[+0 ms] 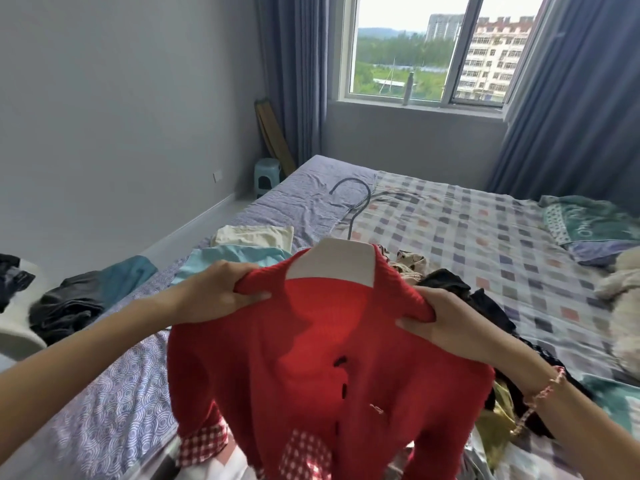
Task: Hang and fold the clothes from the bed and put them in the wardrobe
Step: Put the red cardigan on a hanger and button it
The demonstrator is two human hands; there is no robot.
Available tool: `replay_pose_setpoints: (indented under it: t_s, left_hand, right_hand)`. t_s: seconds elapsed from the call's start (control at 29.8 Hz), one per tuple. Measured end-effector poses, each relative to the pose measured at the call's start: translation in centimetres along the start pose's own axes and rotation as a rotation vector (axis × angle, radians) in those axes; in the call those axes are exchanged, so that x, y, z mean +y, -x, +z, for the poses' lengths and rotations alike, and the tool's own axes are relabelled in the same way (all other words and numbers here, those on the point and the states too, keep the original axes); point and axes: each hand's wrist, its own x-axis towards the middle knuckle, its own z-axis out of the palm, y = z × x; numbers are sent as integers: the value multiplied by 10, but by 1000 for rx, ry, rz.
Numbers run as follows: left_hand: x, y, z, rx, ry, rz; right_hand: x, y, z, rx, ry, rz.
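A red knit cardigan [322, 368] with black buttons and red-checked cuffs hangs in front of me on a white hanger [337, 261] with a grey metal hook [360, 202]. My left hand [214, 292] grips its left shoulder and collar. My right hand [440, 323] grips the right shoulder and collar. The cardigan is held above the bed [485, 237], and its lower part runs out of the view. Behind it on the bed lie a black garment [460, 289], a light blue one [235, 258] and a folded cream one [252, 235].
Dark and teal clothes [86, 292] are piled at the bed's left edge over a white chair [17, 337]. A green pillow [595, 220] and a plush toy [623, 289] lie at the right. A small stool [266, 174] stands by the curtain under the window.
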Motion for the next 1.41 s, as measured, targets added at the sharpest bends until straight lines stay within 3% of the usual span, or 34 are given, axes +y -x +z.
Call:
replay_pose_setpoints:
  t_s: [0.1, 0.24, 0.37, 0.5, 0.64, 0.74, 0.81, 0.87, 0.94, 1.01, 1.11, 1.28, 1.41]
  left_hand:
    - [19, 9, -19, -160, 99, -68]
    - [49, 18, -58, -560, 354, -211]
    - [42, -25, -75, -650, 377, -396]
    - [-20, -95, -20, -497, 106, -422]
    - [-116, -148, 105, -393, -118, -394]
    - [-176, -169, 192, -237, -168, -522]
    - [-217, -184, 264, -95, -342, -588]
    - [-225, -177, 308, -51, -369, -563]
    - [-241, -159, 369, -43, -304, -432]
    - [-253, -136, 414, 20, -368, -301]
    - [-239, -118, 430, 86, -409, -278]
    - [-223, -96, 443, 26, -434, -409]
    - [-224, -93, 432, 61, -339, -471]
  right_hand:
    - [-22, 18, -19, -217, -143, 27]
    - [-53, 41, -56, -431, -268, 118]
    - [-49, 7, -83, -462, -282, 274]
    - [0, -70, -60, -401, -136, 327]
    - [107, -149, 19, -368, 74, 354]
    - [195, -186, 96, -116, 377, 375]
    - [253, -208, 156, 108, 570, 389]
    - [271, -209, 197, 268, 540, 344]
    - [300, -209, 259, 316, 483, 183]
    - [304, -207, 298, 271, 286, 131]
    - [296, -210, 305, 255, 135, 222]
    - [296, -218, 308, 165, 364, 226]
    - [295, -207, 310, 136, 387, 199]
